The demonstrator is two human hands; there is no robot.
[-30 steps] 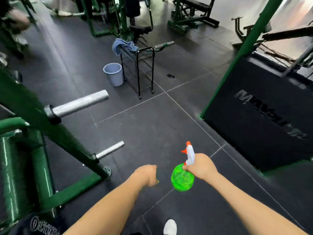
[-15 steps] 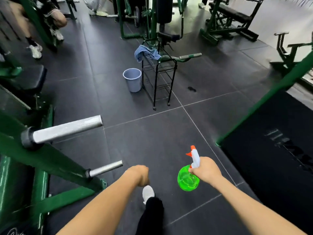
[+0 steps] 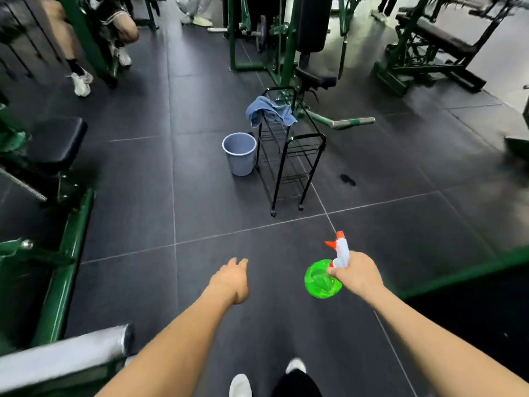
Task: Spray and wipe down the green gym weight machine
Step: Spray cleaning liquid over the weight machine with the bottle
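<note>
The right hand (image 3: 359, 273) curls its fingers round the neck of the spray bottle (image 3: 323, 277), whose green body hangs just left of them, nozzle forward. The left hand (image 3: 230, 279) holds nothing, fingers loosely extended. Well ahead of both, a blue cloth (image 3: 269, 111) drapes a black rack (image 3: 289, 156) beside a bucket (image 3: 240, 153). The green machine (image 3: 61, 270) stands left of the left fingers.

green machine (image 3: 65, 253) cropped, silver bar (image 3: 63, 359) blurred
</note>
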